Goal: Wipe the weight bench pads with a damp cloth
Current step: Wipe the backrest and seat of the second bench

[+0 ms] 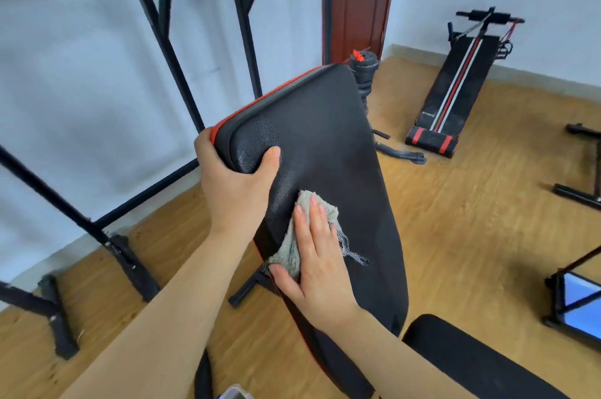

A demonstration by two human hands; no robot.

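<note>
The black back pad (pixel 328 144) of the weight bench, edged in red, rises tilted in the middle of the view. My left hand (pixel 234 184) grips its upper left corner, thumb on the front face. My right hand (pixel 317 255) lies flat with straight fingers on a grey cloth (pixel 320 205), pressing it against the pad's left middle part. The cloth sticks out above the fingertips and below the thumb. The black seat pad (pixel 471 363) shows at the lower right.
A black steel rack (pixel 162 27) stands at the left against the white wall, its feet on the wooden floor. A sit-up board (pixel 455 89) leans at the far right wall. Dumbbell plates (pixel 364 66) sit behind the pad. More frame parts (pixel 575 304) stand at the right edge.
</note>
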